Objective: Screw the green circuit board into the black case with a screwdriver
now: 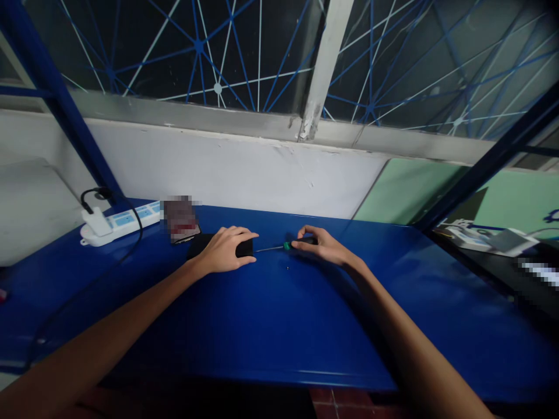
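Note:
My left hand [223, 250] is wrapped over a black box-like object [245, 248] lying on the blue table [244, 326], thumb on its near side and fingers on its far side. In my right hand [322, 245] is a screwdriver [287, 245] with a green and black handle. Its thin metal shaft points left, and the tip is at the right end of the black object; whether it touches cannot be made out. A tiny screw-like piece [287, 268] lies on the table just below the screwdriver.
A white power strip [131, 221] with a plugged-in adapter and black cable is at the left. Beside it lies a dark flat item [181, 220], partly blurred. White devices [484, 238] sit at the far right. Blue metal posts rise at both sides.

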A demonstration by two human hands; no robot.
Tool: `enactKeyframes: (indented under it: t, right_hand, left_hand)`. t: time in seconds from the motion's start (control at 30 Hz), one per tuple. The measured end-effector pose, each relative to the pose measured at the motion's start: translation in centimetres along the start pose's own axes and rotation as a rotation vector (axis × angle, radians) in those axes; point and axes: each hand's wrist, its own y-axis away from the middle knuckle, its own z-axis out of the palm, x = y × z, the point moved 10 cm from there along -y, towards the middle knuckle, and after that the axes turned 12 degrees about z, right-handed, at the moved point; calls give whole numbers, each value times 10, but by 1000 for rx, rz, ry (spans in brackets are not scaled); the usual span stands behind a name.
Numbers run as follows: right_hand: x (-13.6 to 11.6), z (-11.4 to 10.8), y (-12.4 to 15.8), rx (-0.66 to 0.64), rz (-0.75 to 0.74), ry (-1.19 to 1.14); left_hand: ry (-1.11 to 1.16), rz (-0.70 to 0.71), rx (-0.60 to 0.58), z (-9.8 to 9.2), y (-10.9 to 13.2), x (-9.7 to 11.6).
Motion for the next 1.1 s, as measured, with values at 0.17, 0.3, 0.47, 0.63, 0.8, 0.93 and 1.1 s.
enactKeyframes:
  t: [0.17, 0.3, 0.47, 0.63, 0.8, 0.93, 1.1]
  right_hand:
    - [1, -1, -1, -9, -5, -19]
    - [-2, -3, -2, 75, -21, 157]
    - [-3, 4, 0, -14, -7, 30]
    - [1, 4, 0, -44, 37, -68]
    - [-2, -5, -2, 104, 2, 127]
    - [-5, 0, -1, 61, -19, 69]
    - [0, 4, 0, -15, 50, -31]
  left_hand:
    - [-3, 6, -2, 0, 0, 1]
    - [2, 1, -10, 1, 0, 1]
    - [4, 7, -1, 1, 0, 0]
    - [1, 18, -1, 0, 0, 2]
    - [-1, 6, -12, 1, 0, 1]
    - [3, 4, -5, 1, -1, 0]
    - [-2, -5, -17, 1, 0, 0]
